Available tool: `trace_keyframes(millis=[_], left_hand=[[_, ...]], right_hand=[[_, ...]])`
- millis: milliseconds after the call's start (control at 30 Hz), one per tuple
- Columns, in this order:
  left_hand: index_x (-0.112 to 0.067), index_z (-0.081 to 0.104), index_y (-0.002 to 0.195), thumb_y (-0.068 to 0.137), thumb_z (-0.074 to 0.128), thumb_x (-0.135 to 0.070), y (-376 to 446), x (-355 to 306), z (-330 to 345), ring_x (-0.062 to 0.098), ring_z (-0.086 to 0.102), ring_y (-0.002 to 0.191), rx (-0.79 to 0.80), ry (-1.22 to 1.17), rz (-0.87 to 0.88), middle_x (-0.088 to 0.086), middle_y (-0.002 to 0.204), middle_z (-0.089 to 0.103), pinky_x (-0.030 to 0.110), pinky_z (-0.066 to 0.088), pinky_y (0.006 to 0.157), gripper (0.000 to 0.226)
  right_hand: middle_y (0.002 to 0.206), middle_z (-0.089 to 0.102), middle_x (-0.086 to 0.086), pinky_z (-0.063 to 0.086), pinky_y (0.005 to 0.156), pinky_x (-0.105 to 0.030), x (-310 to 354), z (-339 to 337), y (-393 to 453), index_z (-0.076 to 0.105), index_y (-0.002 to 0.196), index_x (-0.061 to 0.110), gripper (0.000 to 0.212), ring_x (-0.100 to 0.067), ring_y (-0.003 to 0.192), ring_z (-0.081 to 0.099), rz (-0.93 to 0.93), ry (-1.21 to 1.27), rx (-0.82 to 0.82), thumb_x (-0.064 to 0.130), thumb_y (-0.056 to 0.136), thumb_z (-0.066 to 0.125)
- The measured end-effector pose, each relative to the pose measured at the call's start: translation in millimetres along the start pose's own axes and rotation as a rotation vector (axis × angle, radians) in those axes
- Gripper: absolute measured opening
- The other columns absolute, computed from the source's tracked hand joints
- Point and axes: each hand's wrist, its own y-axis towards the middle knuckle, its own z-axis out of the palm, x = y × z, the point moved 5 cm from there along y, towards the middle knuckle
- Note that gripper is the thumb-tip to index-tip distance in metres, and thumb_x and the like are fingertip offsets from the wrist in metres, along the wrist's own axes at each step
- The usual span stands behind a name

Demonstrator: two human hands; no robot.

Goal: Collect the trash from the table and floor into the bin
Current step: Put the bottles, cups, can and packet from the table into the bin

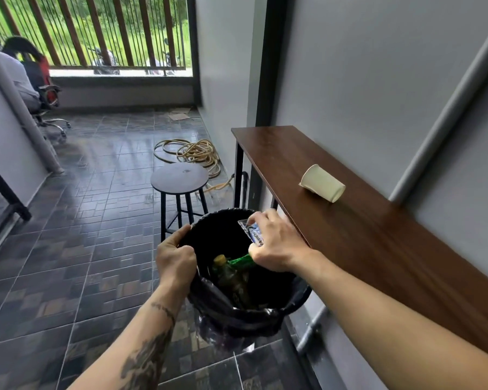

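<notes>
A black bin [290,308] lined with a dark bag is lifted off the floor beside the brown table [378,249]. My left hand [175,260] grips its near-left rim. Over the bin's mouth, my right hand [276,243] is closed on a blue-and-white wrapper [251,230]. Inside the bin lie a bottle with a yellow cap [223,270] and something green [240,260]. A cream paper cup [323,182] lies tipped on its side on the table, beyond my right hand.
A round black stool [179,178] stands just past the bin. A coiled yellow hose [192,152] lies on the tiled floor behind it. Cardboard scraps [179,114] lie near the far railing. A seated person [17,77] is at the far left. A grey wall runs along the table.
</notes>
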Motion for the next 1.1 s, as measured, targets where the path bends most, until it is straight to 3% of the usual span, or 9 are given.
trace_keyframes(millis=[67,133,200,300,400,667,867,1000,1100], left_hand=[[-0.018,0.072,0.121,0.077,0.049,0.021,2,-1,1,0.020,0.072,0.096,-0.004,-0.008,0.013,-0.006,0.100,0.074,0.033,0.055,0.097,0.063],[-0.014,0.071,0.124,0.076,0.049,0.021,11,2,1,0.025,0.073,0.099,-0.013,-0.023,0.019,0.002,0.106,0.075,0.040,0.056,0.099,0.063],[-0.014,0.071,0.124,0.076,0.050,0.020,17,4,3,0.026,0.073,0.101,-0.019,-0.014,0.025,0.006,0.111,0.075,0.044,0.055,0.101,0.063],[-0.013,0.071,0.124,0.077,0.050,0.019,18,1,6,0.022,0.072,0.094,-0.036,-0.008,0.016,0.004,0.109,0.075,0.039,0.055,0.098,0.061],[-0.013,0.071,0.123,0.076,0.051,0.018,17,0,11,0.023,0.073,0.096,-0.037,-0.021,0.017,-0.002,0.102,0.076,0.041,0.055,0.099,0.061],[-0.010,0.071,0.124,0.076,0.049,0.019,13,1,16,0.023,0.074,0.098,-0.059,-0.057,0.008,0.005,0.106,0.076,0.044,0.056,0.099,0.061],[-0.014,0.072,0.124,0.072,0.051,0.014,10,-5,13,0.022,0.075,0.098,-0.085,-0.033,0.021,0.004,0.111,0.077,0.044,0.060,0.093,0.063],[-0.012,0.072,0.125,0.077,0.049,0.019,6,-8,2,0.022,0.074,0.100,-0.137,-0.030,0.037,0.003,0.113,0.076,0.042,0.061,0.092,0.061],[-0.012,0.075,0.120,0.077,0.050,0.018,4,-10,-11,0.020,0.074,0.100,-0.181,-0.023,0.038,0.001,0.109,0.078,0.040,0.061,0.091,0.058]], right_hand=[[0.135,0.043,-0.004,0.036,0.107,-0.047,9,16,4,0.045,0.135,0.029,0.060,-0.031,0.126,0.039,-0.058,-0.049,0.181,0.045,0.078,0.057],[0.135,0.044,-0.004,0.036,0.109,-0.046,3,16,10,0.050,0.134,0.028,0.057,-0.028,0.128,0.039,-0.063,-0.006,0.225,0.047,0.081,0.059],[0.129,0.050,-0.004,0.038,0.108,-0.041,-6,-3,15,0.056,0.127,0.025,0.049,-0.026,0.126,0.044,-0.085,0.092,0.132,0.042,0.082,0.060],[0.120,0.058,-0.005,0.044,0.101,-0.040,-27,-51,25,0.063,0.117,0.023,0.038,-0.027,0.113,0.052,-0.107,0.082,-0.179,0.032,0.081,0.057],[0.123,0.054,-0.007,0.045,0.097,-0.039,-64,-89,37,0.059,0.122,0.023,0.043,-0.031,0.115,0.048,0.006,0.007,-0.371,0.028,0.079,0.057],[0.139,0.037,-0.013,0.038,0.109,-0.047,-169,-90,66,0.033,0.145,0.034,0.072,-0.041,0.128,0.044,0.328,0.034,-0.279,0.035,0.082,0.068],[0.126,0.042,-0.016,0.045,0.096,-0.047,-169,-82,72,0.043,0.131,0.024,0.051,-0.044,0.116,0.045,0.270,0.020,-0.402,0.014,0.082,0.056],[0.123,0.046,-0.017,0.048,0.083,-0.045,-135,-89,72,0.045,0.124,0.019,0.049,-0.042,0.109,0.047,0.153,0.036,-0.531,0.019,0.077,0.059],[0.119,0.050,-0.016,0.046,0.081,-0.041,-85,-79,75,0.046,0.123,0.019,0.050,-0.038,0.101,0.052,-0.021,0.094,-0.482,0.024,0.077,0.063]])
